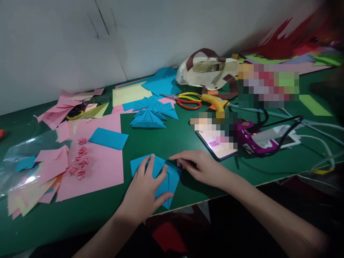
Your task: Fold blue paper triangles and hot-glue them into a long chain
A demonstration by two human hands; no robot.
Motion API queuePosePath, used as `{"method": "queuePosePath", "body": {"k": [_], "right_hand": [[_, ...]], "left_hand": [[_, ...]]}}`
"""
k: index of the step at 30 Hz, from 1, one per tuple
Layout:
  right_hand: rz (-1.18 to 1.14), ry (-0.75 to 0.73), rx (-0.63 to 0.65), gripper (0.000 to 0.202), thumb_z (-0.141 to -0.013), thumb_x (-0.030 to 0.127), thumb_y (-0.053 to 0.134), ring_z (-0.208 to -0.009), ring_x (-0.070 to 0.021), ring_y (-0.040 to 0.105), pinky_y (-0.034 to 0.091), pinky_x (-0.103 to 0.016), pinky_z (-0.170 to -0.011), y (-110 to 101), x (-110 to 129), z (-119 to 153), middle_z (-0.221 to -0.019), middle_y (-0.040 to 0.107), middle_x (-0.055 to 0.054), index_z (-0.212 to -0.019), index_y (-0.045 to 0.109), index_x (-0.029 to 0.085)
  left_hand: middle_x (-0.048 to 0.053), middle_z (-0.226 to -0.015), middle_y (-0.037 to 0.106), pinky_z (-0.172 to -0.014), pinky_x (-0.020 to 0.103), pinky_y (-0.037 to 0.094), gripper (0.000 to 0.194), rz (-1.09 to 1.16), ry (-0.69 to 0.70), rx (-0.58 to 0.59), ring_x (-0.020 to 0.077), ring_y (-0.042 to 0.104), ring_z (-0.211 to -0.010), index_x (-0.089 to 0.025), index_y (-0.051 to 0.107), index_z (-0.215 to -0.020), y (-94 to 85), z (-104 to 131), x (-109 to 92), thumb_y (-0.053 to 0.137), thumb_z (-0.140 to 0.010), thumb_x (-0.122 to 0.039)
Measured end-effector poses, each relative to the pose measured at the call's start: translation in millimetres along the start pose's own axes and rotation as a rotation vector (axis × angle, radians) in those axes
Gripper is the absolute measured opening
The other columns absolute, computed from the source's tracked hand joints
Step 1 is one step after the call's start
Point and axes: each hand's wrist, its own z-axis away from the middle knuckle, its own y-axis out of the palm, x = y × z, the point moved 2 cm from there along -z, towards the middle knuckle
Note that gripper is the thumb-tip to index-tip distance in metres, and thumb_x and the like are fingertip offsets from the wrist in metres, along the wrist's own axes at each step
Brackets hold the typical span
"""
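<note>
A folded sheet of blue paper (162, 183) lies flat near the table's front edge, creases showing on it. My left hand (145, 188) rests on it with the fingers spread and the thumb apart. At the paper's upper right edge is my right hand (200, 166), index finger stretched along the edge and the other fingers curled in by the corner; the exact contact is partly hidden. Beyond them stand several folded blue paper pieces (150, 116). To the left, a blue paper rectangle (109, 138) and small pink paper roses (81, 161) lie on a pink sheet (107, 172).
A phone (215, 141) with a lit screen, a purple power strip (252, 141) and cables lie to the right. Farther back are scissors (188, 100), a yellow glue gun (215, 103) and a cloth bag (208, 73). Paper scraps and clear plastic (20, 154) cover the left.
</note>
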Motion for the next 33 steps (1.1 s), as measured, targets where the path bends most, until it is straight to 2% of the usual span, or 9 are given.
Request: {"method": "queuePosePath", "body": {"k": [6, 10, 12, 17, 20, 23, 27, 31, 33], "right_hand": [[-0.063, 0.051, 0.003, 0.032, -0.091, 0.022, 0.040, -0.066, -0.0105, 0.060, 0.047, -0.022, -0.061, 0, 0, -2, -0.081, 0.067, -0.001, -0.118, 0.056, 0.023], [0.053, -0.013, -0.130, 0.031, -0.090, 0.031, 0.045, -0.072, -0.0132, 0.058, 0.046, -0.024, -0.063, -1, 6, -3, -0.085, 0.064, -0.004, -0.116, 0.058, 0.022], [0.090, -0.079, -0.136, 0.031, -0.089, 0.033, 0.047, -0.075, -0.0136, 0.057, 0.046, -0.025, -0.067, -1, 10, -3, -0.084, 0.061, -0.005, -0.116, 0.057, 0.021], [0.188, -0.326, 0.044, 0.028, -0.085, 0.040, 0.055, -0.088, -0.0168, 0.053, 0.043, -0.032, -0.080, 6, 18, -5, -0.094, 0.059, -0.006, -0.103, 0.061, 0.020], [0.206, -0.348, 0.166, 0.033, -0.078, 0.046, 0.062, -0.095, -0.0196, 0.052, 0.042, -0.036, -0.085, 14, 15, -8, -0.101, 0.057, -0.008, -0.099, 0.060, 0.020], [0.169, -0.271, 0.204, 0.035, -0.075, 0.043, 0.066, -0.102, -0.0207, 0.049, 0.043, -0.035, -0.086, 16, 9, -10, -0.107, 0.052, -0.009, -0.099, 0.058, 0.019], [0.173, -0.232, 0.158, 0.030, -0.077, 0.039, 0.064, -0.106, -0.0207, 0.046, 0.044, -0.035, -0.087, 10, 3, -10, -0.108, 0.047, -0.009, -0.100, 0.057, 0.021], [0.248, -0.249, 0.065, 0.021, -0.082, 0.035, 0.060, -0.102, -0.0204, 0.046, 0.044, -0.033, -0.082, 5, 1, -8, -0.105, 0.047, -0.008, -0.097, 0.056, 0.021], [0.255, -0.265, 0.095, 0.024, -0.080, 0.038, 0.061, -0.097, -0.0192, 0.048, 0.044, -0.032, -0.080, 6, 1, -6, -0.103, 0.048, -0.008, -0.095, 0.055, 0.021]], "left_hand": [[0.017, -0.144, 0.029, -0.090, 0.053, 0.042, 0.054, -0.039, -0.002, -0.031, 0.0392, 0.033, -0.125, -0.025, 0.052, -0.123, -0.3, 0, -1, 0.057, -0.077, -0.052], [0.016, -0.134, 0.042, -0.083, 0.051, 0.045, 0.057, -0.104, -0.086, -0.047, 0.0358, 0.044, -0.110, -0.028, 0.051, -0.126, -1.1, -2, 1, 0.052, -0.077, -0.057], [0.016, -0.121, 0.051, -0.078, 0.048, 0.046, 0.058, -0.122, -0.142, -0.046, 0.0327, 0.047, -0.101, -0.026, 0.048, -0.129, -2.2, -3, 2, 0.045, -0.081, -0.058], [0.011, -0.088, 0.057, -0.069, 0.041, 0.047, 0.047, -0.127, -0.179, -0.072, 0.0251, 0.052, -0.081, -0.013, 0.049, -0.126, -0.5, -1, 5, 0.032, -0.093, -0.041], [0.009, -0.083, 0.058, -0.072, 0.039, 0.048, 0.036, -0.100, -0.151, -0.114, 0.0224, 0.055, -0.079, -0.011, 0.057, -0.111, 1.3, 0, 9, 0.027, -0.095, -0.021], [0.012, -0.103, 0.060, -0.079, 0.041, 0.049, 0.031, -0.045, -0.119, -0.153, 0.0244, 0.056, -0.096, -0.014, 0.059, -0.101, -1.6, -2, 18, 0.029, -0.092, -0.014], [0.009, -0.138, 0.044, -0.102, 0.048, 0.037, 0.025, 0.059, -0.036, -0.081, 0.0259, 0.033, -0.132, -0.018, 0.057, -0.097, -6.8, -7, 30, 0.033, -0.091, -0.015], [0.009, -0.144, 0.037, -0.108, 0.048, 0.027, 0.025, 0.110, -0.030, 0.010, 0.0224, 0.025, -0.136, -0.018, 0.054, -0.104, -5.5, -6, 36, 0.032, -0.093, -0.020], [0.010, -0.145, 0.035, -0.108, 0.048, 0.026, 0.029, 0.096, -0.023, 0.013, 0.0215, 0.026, -0.136, -0.019, 0.052, -0.114, -4.0, -4, 36, 0.032, -0.094, -0.022]]}}
